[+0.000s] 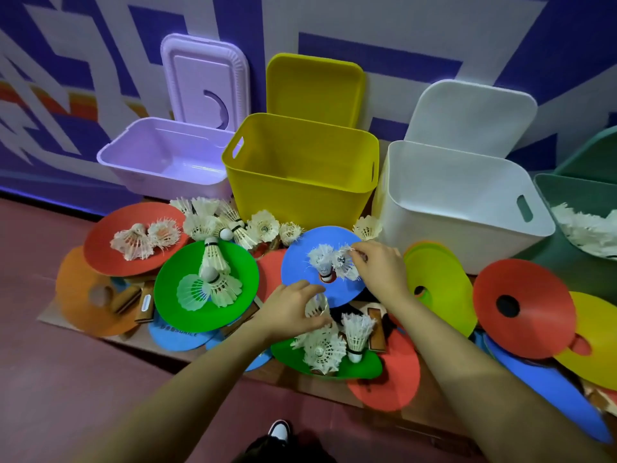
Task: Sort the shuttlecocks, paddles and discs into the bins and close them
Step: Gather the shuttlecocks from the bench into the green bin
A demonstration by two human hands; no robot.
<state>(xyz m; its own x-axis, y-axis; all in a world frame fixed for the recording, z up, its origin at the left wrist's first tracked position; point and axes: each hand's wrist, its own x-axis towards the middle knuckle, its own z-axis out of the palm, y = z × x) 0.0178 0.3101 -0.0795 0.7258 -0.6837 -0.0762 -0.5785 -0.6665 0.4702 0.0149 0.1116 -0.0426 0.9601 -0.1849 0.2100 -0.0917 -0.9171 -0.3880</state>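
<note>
Pinching a shuttlecock on the blue disc, the right hand curls its fingers — just below that disc, the left hand grips another shuttlecock.

Lighting was bright and even from overhead, barely any shadows. The glossy lilac plastic bin in the upper left of the frame caught some glare. Wide-angle bending at the edges, forearms at the bottom slightly soft.

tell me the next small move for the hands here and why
Probably carry both shuttlecocks to the green bin: the right hand pinches one over the blue disc, the left hand grips another, and that bin already holds shuttlecocks.
</note>
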